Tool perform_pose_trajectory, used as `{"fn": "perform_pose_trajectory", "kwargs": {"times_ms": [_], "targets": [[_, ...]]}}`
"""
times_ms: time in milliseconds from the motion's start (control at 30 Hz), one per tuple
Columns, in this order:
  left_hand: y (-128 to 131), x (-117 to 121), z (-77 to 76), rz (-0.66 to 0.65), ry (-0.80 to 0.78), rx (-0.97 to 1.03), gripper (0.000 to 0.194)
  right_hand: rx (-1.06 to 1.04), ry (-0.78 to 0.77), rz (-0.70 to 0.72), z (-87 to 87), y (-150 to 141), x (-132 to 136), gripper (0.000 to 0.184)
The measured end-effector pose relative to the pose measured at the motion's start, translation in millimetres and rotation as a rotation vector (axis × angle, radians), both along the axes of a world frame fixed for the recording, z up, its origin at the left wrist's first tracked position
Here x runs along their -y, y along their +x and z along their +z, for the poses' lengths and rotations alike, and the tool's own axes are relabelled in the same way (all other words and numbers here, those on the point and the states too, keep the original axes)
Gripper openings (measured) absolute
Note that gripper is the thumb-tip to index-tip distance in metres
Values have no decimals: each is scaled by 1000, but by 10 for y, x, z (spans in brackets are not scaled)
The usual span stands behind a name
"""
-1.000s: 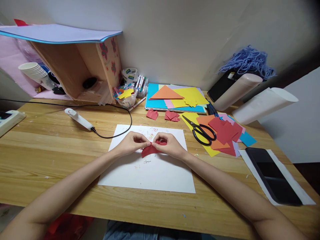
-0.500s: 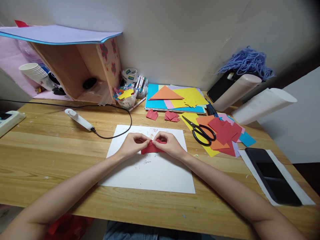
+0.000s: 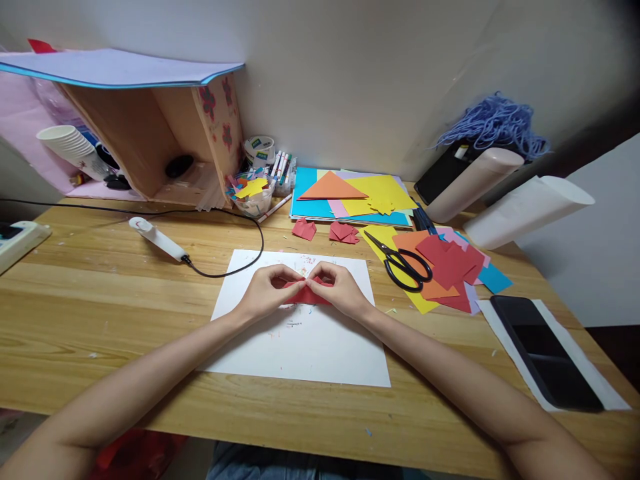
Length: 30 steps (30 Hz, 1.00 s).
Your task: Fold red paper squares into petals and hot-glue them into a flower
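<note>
A small folded piece of red paper (image 3: 306, 293) lies over the white sheet (image 3: 300, 340) in the middle of the wooden desk (image 3: 100, 293). My left hand (image 3: 267, 288) pinches its left end, fingers curled. Pressed against the right end is my right hand (image 3: 339, 288), its fingers also closed on the paper. Most of the red piece is hidden between the two hands.
Two folded red pieces (image 3: 325, 231) lie beyond the sheet. Black scissors (image 3: 403, 261) rest on loose coloured paper (image 3: 445, 267) at right, beside a dark tablet (image 3: 547, 360). A stack of coloured sheets (image 3: 350, 193), a cup of scraps (image 3: 253, 193), a corded tool (image 3: 157, 239) and a wooden box (image 3: 150, 140) stand behind.
The red paper has been folded flatter and shorter between my hands. Both hands have shifted slightly up the sheet, staying pinched on it.
</note>
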<state>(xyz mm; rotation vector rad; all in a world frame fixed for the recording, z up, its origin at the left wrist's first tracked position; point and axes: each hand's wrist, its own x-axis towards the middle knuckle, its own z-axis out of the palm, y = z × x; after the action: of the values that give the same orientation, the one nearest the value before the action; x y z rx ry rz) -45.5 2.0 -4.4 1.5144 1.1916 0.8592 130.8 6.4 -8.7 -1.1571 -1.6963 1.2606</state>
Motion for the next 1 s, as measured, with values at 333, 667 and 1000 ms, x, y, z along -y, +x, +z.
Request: {"fn": "perform_pose_trajectory", "kwargs": {"times_ms": [333,667,1000], "targets": [[-6,5,-15,-95,73,-99,26,-18,13,25,-18,-7,-5,11],[11,25,33,-135,78,-97,21,-40,-7,29,-51,3,-2,9],[-22,-53,-40,111,46,87,20,-149,-165,-75,-1,29,-79,26]]}}
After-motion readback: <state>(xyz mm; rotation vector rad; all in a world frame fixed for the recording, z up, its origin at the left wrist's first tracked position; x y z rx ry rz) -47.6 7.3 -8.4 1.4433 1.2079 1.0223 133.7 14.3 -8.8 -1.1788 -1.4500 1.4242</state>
